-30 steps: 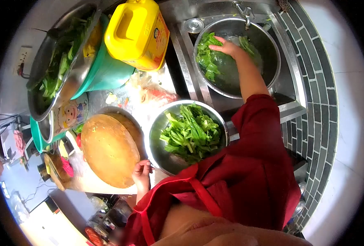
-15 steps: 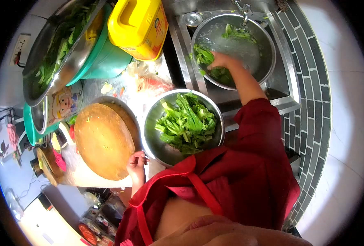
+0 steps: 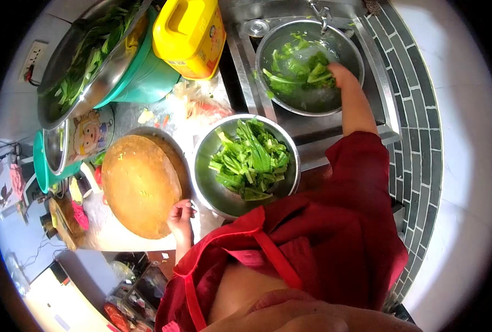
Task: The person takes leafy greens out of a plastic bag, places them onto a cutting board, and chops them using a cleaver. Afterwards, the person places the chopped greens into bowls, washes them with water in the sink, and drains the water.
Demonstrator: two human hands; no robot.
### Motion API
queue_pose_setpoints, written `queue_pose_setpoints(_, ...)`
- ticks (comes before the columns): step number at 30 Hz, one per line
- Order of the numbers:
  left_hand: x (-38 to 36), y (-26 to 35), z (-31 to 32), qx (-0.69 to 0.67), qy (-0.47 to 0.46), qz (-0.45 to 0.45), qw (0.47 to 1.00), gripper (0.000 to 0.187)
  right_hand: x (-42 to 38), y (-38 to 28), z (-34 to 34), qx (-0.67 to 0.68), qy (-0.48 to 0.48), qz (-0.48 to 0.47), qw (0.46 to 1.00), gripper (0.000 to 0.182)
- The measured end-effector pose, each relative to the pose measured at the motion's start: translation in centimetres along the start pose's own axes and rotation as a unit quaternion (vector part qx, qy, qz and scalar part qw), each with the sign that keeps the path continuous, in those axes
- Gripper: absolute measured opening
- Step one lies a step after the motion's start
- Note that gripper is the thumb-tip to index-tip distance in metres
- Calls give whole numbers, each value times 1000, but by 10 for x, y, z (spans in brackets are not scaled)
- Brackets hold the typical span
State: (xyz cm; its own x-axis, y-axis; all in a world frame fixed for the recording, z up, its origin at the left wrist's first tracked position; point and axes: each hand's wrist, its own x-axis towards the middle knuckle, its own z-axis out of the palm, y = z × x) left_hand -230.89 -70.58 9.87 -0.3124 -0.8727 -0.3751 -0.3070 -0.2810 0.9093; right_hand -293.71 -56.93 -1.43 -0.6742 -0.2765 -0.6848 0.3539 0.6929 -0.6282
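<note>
My right hand (image 3: 340, 75) reaches into a metal basin (image 3: 309, 112) under the running tap (image 3: 323, 21). It touches the leafy greens (image 3: 295, 69) floating in the water there; its fingers are hidden among leaves and splashes. Cut leafy greens (image 3: 251, 157) also fill a second steel bowl (image 3: 204, 191) on the counter in front of me. Between that bowl and a round wooden chopping board (image 3: 140, 188), my left hand (image 3: 181, 217) hangs with curled fingers, and no object shows in them.
A yellow jug (image 3: 189, 41) stands behind the bowl, beside the sink (image 3: 387, 105). At the left, a large tilted metal basin (image 3: 93, 91) of greens rests on a green tub (image 3: 146, 83). Vegetable scraps (image 3: 146, 116) and a plastic bag (image 3: 201, 108) lie on the counter.
My right hand has moved from the basin's left side to its right side. The greens in the water have shifted and spread toward the middle. My left hand stays almost in place.
</note>
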Motion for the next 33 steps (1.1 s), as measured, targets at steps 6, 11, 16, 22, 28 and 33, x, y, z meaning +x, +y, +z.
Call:
queue_pose_setpoints(6,0,-3,-1,-22,-21,8,1000,8,-47,-13,-21,147,-94,-31,984,25)
queue_pose_setpoints(11,-2,-2,-1,-25,-39,25,999,8,-6,13,-19,220,-142,-89,961,31)
queue_pose_setpoints(16,-1,-2,-5,-28,-53,35,998,9,-144,-34,21,251,-214,-97,939,29)
queue_pose_setpoints(22,-2,1,1,-16,-64,38,997,9,-307,-55,105,-247,-306,-235,889,46)
queue_pose_setpoints(28,-2,2,3,-6,-74,39,996,10,-341,15,190,-513,-133,-474,703,77)
queue_pose_setpoints(33,-2,0,-3,-20,-59,33,998,8,-333,-8,155,-406,-266,-504,715,78)
